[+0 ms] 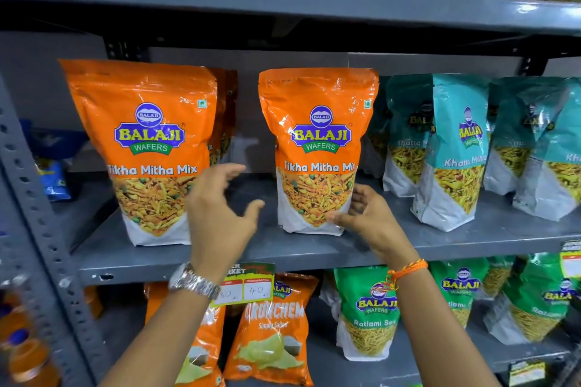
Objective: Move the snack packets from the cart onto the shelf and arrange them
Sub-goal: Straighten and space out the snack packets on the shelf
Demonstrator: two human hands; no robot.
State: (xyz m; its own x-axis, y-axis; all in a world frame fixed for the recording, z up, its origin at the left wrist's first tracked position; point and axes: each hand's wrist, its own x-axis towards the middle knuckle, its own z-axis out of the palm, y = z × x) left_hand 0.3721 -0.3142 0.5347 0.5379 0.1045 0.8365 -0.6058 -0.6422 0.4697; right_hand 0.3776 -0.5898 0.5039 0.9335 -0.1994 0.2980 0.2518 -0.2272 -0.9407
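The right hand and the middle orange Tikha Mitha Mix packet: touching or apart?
Touching. The head view shows the right hand with fingertips pressed on the middle orange packet's lower right corner.

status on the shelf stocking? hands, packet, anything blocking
Left hand open, off the packets. Right hand fingers on the middle orange packet, upright on the shelf. Nothing blocking.

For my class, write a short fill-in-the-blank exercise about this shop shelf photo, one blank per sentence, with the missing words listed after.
1. The two orange packets standing on the middle shelf read Tikha Mitha ____.
2. The right hand touches the lower corner of the orange packet, while the left hand is open and holds ____.
3. The teal packets stand to the ____ of the orange ones.
4. A metal watch sits on the ____ wrist.

Missing words: Mix; nothing; right; left
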